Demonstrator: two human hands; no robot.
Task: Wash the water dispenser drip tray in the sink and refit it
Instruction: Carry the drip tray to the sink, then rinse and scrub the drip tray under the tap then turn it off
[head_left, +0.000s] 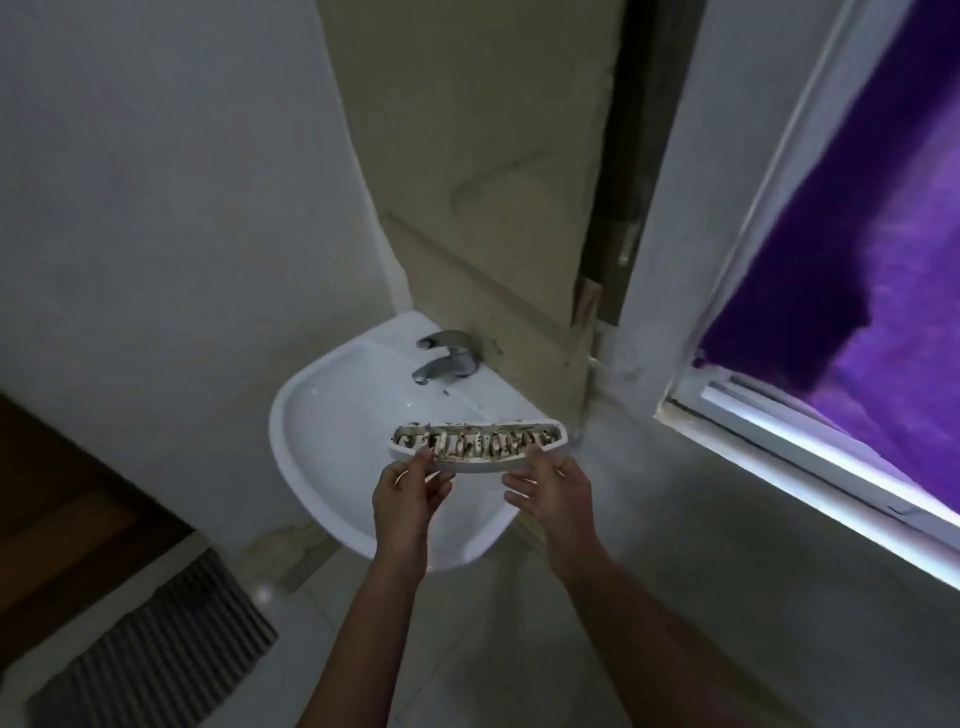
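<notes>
The drip tray (478, 447) is a curved white plastic piece, its ribbed inside caked with dark brown grime. It is held level above the white wall-mounted sink (322, 441), over the basin's near right part. My left hand (408, 493) pinches the tray's left front edge between thumb and fingers. My right hand (553, 491) grips the right front edge, fingers under it. A chrome tap (447, 358) stands at the sink's back; no water is visibly running. The water dispenser is not in view.
A beige door or wall panel (493, 182) rises behind the sink. A white-framed window (779, 415) with a purple curtain (857, 286) is on the right. A striped grey mat (156, 649) lies on the tiled floor at lower left, beside a dark wooden surface (62, 509).
</notes>
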